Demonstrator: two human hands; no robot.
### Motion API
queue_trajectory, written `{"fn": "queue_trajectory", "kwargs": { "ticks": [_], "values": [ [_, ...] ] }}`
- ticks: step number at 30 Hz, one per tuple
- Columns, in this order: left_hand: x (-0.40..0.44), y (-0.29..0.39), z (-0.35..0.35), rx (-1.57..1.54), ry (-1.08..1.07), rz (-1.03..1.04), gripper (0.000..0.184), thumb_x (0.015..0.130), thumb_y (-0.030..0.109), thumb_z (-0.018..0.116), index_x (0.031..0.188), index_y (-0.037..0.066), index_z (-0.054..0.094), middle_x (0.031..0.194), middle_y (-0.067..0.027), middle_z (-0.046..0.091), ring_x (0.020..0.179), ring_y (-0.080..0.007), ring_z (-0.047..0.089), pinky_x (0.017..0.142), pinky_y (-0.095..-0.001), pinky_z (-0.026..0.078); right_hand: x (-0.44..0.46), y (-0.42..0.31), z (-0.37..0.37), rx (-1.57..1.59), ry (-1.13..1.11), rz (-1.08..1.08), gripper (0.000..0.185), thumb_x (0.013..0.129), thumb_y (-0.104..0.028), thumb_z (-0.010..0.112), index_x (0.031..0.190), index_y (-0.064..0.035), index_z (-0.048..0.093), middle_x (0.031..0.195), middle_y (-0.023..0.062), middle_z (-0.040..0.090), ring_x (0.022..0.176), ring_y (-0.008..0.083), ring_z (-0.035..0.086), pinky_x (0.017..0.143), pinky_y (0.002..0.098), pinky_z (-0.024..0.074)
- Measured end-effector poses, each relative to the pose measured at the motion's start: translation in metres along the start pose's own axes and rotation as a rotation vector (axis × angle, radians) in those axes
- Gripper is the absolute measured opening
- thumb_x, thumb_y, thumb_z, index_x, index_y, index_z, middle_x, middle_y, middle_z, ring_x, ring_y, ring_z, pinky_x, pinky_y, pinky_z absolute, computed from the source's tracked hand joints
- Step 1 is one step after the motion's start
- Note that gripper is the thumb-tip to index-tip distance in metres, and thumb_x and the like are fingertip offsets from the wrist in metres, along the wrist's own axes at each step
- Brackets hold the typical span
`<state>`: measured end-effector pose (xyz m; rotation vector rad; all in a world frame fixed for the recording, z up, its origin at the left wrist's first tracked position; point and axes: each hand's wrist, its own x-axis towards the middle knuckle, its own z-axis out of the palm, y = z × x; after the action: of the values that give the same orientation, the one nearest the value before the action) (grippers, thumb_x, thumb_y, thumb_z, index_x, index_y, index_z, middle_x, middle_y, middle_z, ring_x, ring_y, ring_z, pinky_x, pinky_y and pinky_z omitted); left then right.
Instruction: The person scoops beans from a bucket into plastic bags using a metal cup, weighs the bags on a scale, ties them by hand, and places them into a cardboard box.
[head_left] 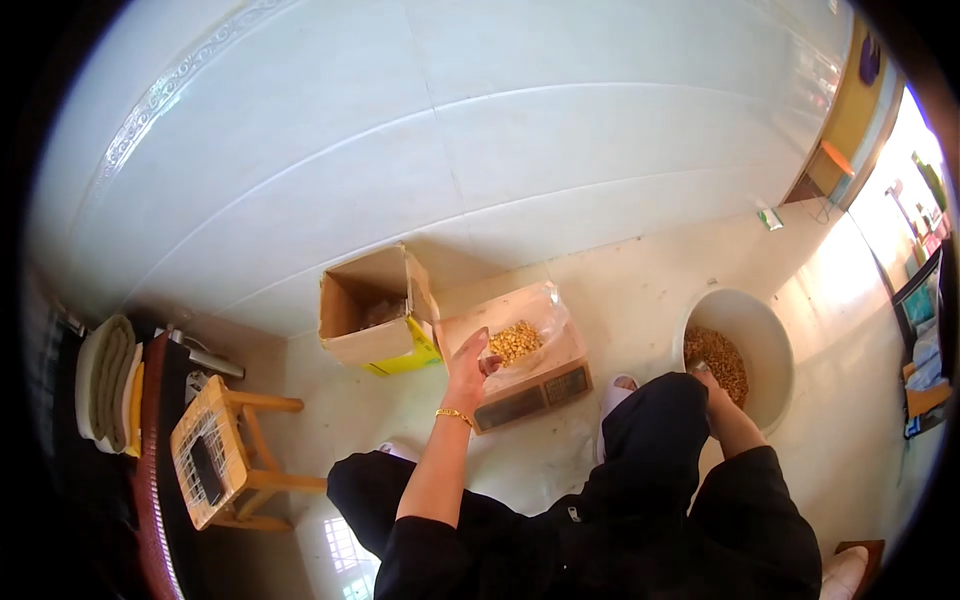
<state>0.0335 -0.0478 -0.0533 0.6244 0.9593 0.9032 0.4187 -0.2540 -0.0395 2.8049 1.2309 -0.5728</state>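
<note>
My left hand [466, 370] is over the near left side of a low cardboard box [573, 345], thumb apart from the fingers, with nothing visible in it. Clear plastic [545, 312] lines that box, and a heap of golden-yellow kernel-like pieces [515, 343] lies inside. My right hand [712, 388] reaches over the rim of a pale round tub [770, 345]. My knee hides part of this hand, and its fingers are too small to make out. Brown nut-like pieces [722, 358] cover the tub's bottom.
A taller open cardboard box [362, 345] stands left of the low box, near the tiled wall. A wooden stool [245, 450] with a dark phone-like object [207, 470] is at left, beside folded cloths [108, 385]. A green packet [769, 219] lies by the wall.
</note>
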Motion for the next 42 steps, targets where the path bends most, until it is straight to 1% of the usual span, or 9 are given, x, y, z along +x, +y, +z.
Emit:
{"fn": "queue_trajectory", "kwargs": {
  "ticks": [2, 5, 8, 11, 20, 27, 31, 38, 42],
  "values": [
    [0.001, 0.002, 0.006, 0.001, -0.022, -0.013, 0.042, 0.089, 0.024, 0.053, 0.126, 0.005, 0.046, 0.126, -0.0035, 0.048, 0.072, -0.0211, 0.059, 0.062, -0.0281, 0.047, 0.048, 0.047, 0.021, -0.170, -0.215, -0.405, 0.024, 0.078, -0.022, 0.058, 0.080, 0.0008, 0.067, 0.078, 0.0180, 0.064, 0.075, 0.0293, 0.064, 0.063, 0.0403, 0.0504],
    [-0.005, 0.006, 0.012, 0.014, -0.046, 0.007, 0.043, 0.089, 0.025, 0.054, 0.126, 0.005, 0.046, 0.125, -0.0037, 0.048, 0.072, -0.0208, 0.059, 0.063, -0.0280, 0.047, 0.014, 0.059, -0.006, 0.454, -0.248, -0.179, 0.019, 0.078, -0.020, 0.061, 0.072, -0.0022, 0.065, 0.069, 0.0105, 0.061, 0.065, 0.0217, 0.060, 0.059, 0.0350, 0.0495],
    [-0.011, 0.009, 0.017, 0.012, -0.012, 0.024, 0.051, 0.087, 0.024, 0.056, 0.130, 0.001, 0.042, 0.121, -0.0096, 0.050, 0.068, -0.0172, 0.059, 0.059, -0.0247, 0.046, 0.024, 0.107, 0.018, 0.863, -0.217, 0.099, 0.019, 0.084, -0.019, 0.059, 0.085, -0.0006, 0.061, 0.075, 0.0114, 0.058, 0.077, 0.0228, 0.059, 0.058, 0.0366, 0.0504],
    [-0.012, 0.008, 0.016, 0.016, -0.009, 0.028, 0.050, 0.087, 0.024, 0.056, 0.129, 0.001, 0.043, 0.118, -0.0090, 0.051, 0.067, -0.0171, 0.059, 0.058, -0.0244, 0.045, 0.014, 0.123, 0.005, 1.243, -0.080, 0.315, 0.019, 0.086, -0.020, 0.056, 0.075, -0.0047, 0.055, 0.069, 0.0067, 0.051, 0.067, 0.0195, 0.052, 0.054, 0.0363, 0.0497],
    [-0.015, 0.009, 0.007, -0.013, 0.006, 0.026, 0.046, 0.086, 0.020, 0.055, 0.127, 0.002, 0.045, 0.107, -0.0068, 0.056, 0.064, -0.0160, 0.060, 0.053, -0.0218, 0.044, 0.004, 0.154, -0.042, 1.538, 0.029, -0.047, 0.020, 0.088, -0.023, 0.053, 0.077, -0.0057, 0.054, 0.072, 0.0043, 0.050, 0.064, 0.0172, 0.052, 0.057, 0.0329, 0.0509],
    [-0.009, 0.008, 0.004, -0.031, 0.000, 0.022, 0.045, 0.087, 0.019, 0.053, 0.129, 0.004, 0.044, 0.110, -0.0081, 0.055, 0.064, -0.0165, 0.060, 0.053, -0.0223, 0.046, -0.053, 0.004, -0.151, 1.495, 0.073, -0.263, 0.017, 0.089, -0.022, 0.053, 0.086, -0.0059, 0.056, 0.078, 0.0038, 0.053, 0.072, 0.0161, 0.055, 0.071, 0.0313, 0.0503],
    [-0.006, 0.007, 0.004, -0.068, -0.018, 0.048, 0.045, 0.088, 0.021, 0.052, 0.129, 0.003, 0.044, 0.119, -0.0099, 0.051, 0.064, -0.0174, 0.059, 0.054, -0.0226, 0.046, -0.061, -0.077, -0.172, 1.475, -0.203, -0.431, 0.018, 0.089, -0.023, 0.054, 0.089, -0.0045, 0.054, 0.082, 0.0066, 0.055, 0.082, 0.0217, 0.058, 0.080, 0.0372, 0.0497],
    [0.001, 0.009, 0.011, -0.162, -0.040, 0.021, 0.045, 0.091, 0.032, 0.045, 0.126, 0.005, 0.046, 0.129, -0.0059, 0.044, 0.071, -0.0226, 0.060, 0.062, -0.0306, 0.048, -0.038, -0.212, -0.110, 1.267, -0.665, -0.376, 0.017, 0.088, -0.021, 0.057, 0.086, -0.0040, 0.055, 0.082, 0.0085, 0.055, 0.078, 0.0256, 0.059, 0.075, 0.0404, 0.0529],
    [-0.002, 0.012, 0.013, -0.219, -0.016, 0.033, 0.045, 0.091, 0.034, 0.041, 0.126, 0.006, 0.047, 0.133, -0.0047, 0.041, 0.071, -0.0222, 0.060, 0.063, -0.0311, 0.047, -0.004, -0.269, -0.053, 0.935, -0.632, -0.336, 0.020, 0.087, -0.024, 0.058, 0.083, -0.0041, 0.057, 0.078, 0.0075, 0.056, 0.076, 0.0234, 0.059, 0.068, 0.0362, 0.0525]
  ]
}}
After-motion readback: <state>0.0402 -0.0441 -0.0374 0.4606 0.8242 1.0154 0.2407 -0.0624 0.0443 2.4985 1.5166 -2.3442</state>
